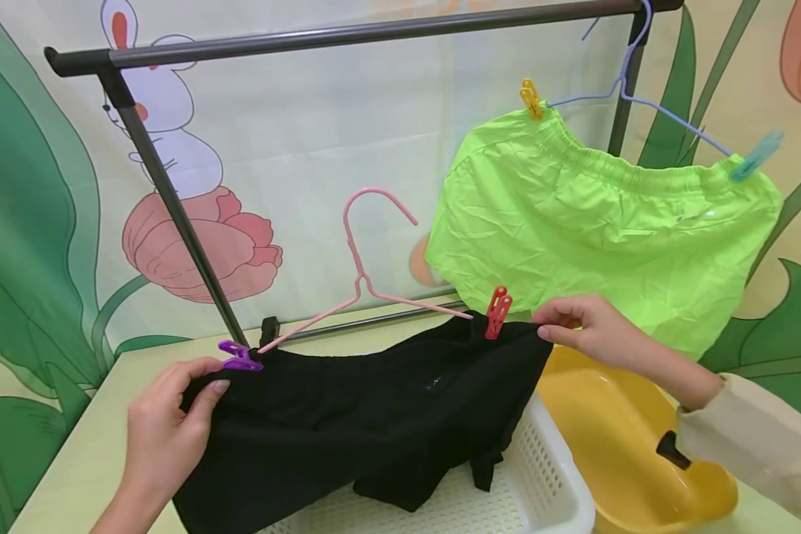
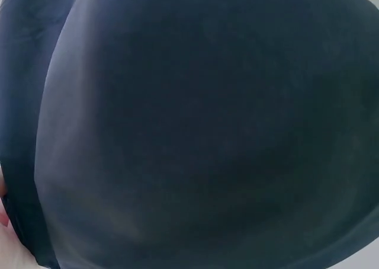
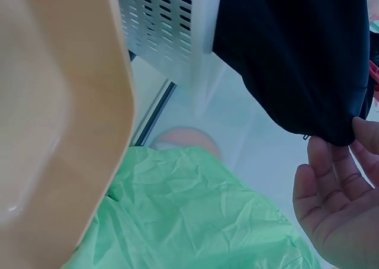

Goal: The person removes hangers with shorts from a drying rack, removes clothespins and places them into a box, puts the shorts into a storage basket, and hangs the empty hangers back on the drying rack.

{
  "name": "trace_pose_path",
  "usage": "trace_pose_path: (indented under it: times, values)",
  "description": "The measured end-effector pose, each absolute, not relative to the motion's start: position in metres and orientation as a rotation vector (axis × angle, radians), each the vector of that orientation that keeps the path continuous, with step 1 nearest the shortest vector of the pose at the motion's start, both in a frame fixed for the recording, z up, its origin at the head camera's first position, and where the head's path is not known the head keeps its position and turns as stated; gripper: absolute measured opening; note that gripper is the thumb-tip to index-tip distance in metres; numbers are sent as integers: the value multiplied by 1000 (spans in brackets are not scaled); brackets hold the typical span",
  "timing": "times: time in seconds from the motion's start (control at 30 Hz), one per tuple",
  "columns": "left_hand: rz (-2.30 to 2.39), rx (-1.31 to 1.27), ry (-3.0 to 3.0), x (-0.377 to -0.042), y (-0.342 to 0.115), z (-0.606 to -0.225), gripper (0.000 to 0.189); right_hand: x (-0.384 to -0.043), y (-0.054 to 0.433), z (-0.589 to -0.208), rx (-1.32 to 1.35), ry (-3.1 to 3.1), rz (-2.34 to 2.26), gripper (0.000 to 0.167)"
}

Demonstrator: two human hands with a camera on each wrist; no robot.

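Black shorts (image 1: 347,415) hang spread between my two hands, their waistband clipped to a pink hanger (image 1: 360,282). A purple clothespin (image 1: 240,357) fastens the left end and a red clothespin (image 1: 498,313) the right. My left hand (image 1: 173,423) pinches the waistband's left corner beside the purple clothespin. With thumb and fingers, my right hand (image 1: 594,330) pinches the right corner, just past the red one; the right wrist view shows this grip too. Black cloth (image 2: 201,127) fills most of the left wrist view, hiding nearly all of the left hand. The hanger's hook is off the rail.
Bright green shorts (image 1: 607,230) hang at the right from a blue hanger (image 1: 674,115) with a yellow clothespin (image 1: 531,99) and a teal clothespin (image 1: 757,156). A dark rack rail (image 1: 374,33) runs above. Below are a white basket (image 1: 574,475) and a yellow basin (image 1: 614,415).
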State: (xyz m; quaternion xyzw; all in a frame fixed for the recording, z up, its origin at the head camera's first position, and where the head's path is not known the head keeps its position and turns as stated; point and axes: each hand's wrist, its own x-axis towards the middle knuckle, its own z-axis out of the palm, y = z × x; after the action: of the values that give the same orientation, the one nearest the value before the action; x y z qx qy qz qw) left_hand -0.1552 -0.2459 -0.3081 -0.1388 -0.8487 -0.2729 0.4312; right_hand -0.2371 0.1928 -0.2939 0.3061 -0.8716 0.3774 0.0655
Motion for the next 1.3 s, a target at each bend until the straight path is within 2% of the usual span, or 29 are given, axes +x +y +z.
trace_pose_path:
  times: [0.23,1.3]
  values:
    - [-685,-224,-2274,-154,-245,-316,19,-238,194,-304,926,-2694,1241,10]
    - [-740,-216,-2524,-155,-242,-342,15,-248,204,-321,1132,-2989,1264,18]
